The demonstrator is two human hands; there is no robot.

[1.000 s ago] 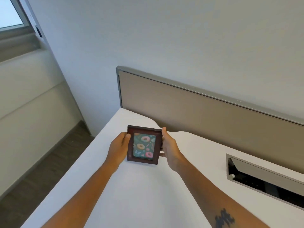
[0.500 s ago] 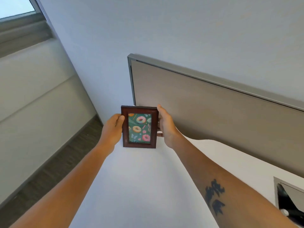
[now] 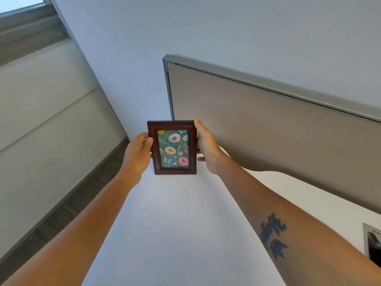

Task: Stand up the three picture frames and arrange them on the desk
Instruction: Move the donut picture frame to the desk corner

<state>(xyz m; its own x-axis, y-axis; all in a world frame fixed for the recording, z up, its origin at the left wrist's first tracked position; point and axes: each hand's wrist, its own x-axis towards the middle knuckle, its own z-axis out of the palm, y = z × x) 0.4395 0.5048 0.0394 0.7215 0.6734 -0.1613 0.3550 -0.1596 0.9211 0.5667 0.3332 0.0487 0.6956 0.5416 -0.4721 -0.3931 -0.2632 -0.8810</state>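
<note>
A small dark-brown picture frame (image 3: 172,148) with a green doughnut print stands upright at the far left corner of the white desk (image 3: 181,234), its bottom edge on the desk top. My left hand (image 3: 138,155) grips its left side with the thumb on the front. My right hand (image 3: 207,148) holds its right side, fingers reaching behind it. The frame's back and its stand are hidden. No other picture frame is in view.
A beige divider panel (image 3: 268,129) with a grey rim runs along the desk's back edge, just right of the frame. A grey cable slot (image 3: 372,242) sits at the right edge. The desk's left edge drops to a dark floor (image 3: 61,207) by the wall.
Both hands have carried the frame from the middle of the desk toward the far left corner and turned it from tilted to upright. The view has followed it leftward.
</note>
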